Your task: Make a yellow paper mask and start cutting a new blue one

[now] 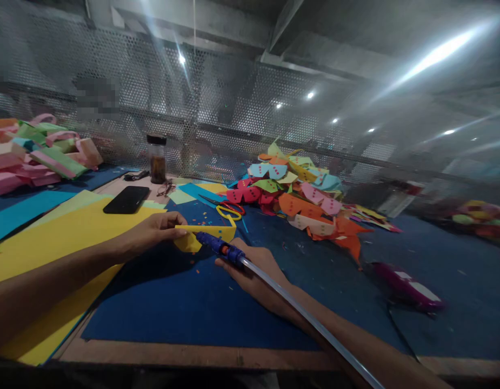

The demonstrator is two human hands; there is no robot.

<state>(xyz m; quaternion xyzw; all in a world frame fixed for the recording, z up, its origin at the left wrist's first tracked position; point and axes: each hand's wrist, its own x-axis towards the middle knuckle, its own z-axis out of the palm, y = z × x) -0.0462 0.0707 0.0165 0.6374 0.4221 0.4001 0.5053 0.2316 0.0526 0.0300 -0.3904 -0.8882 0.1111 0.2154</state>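
Note:
My left hand [162, 232] pinches the left end of a folded piece of yellow paper [217, 233] just above the blue table covering. In my right hand [261, 270] is a blue hot glue gun [233, 254], its fingers wrapped round it. A long clear glue stick [290, 302] runs out of the gun's back, over my right forearm. The gun's nozzle meets the yellow paper near my left fingers; whether it touches cannot be told. Beyond the paper lie scissors [230, 210] with yellow and red handles.
Large yellow sheets [87, 227] lie at left with a black phone [127, 199] on them. A lidded jar [157, 162] stands behind. Cut paper shapes [298, 183] pile up at back right, folded paper pieces [39, 154] at far left. A purple corded tool [410, 286] lies right.

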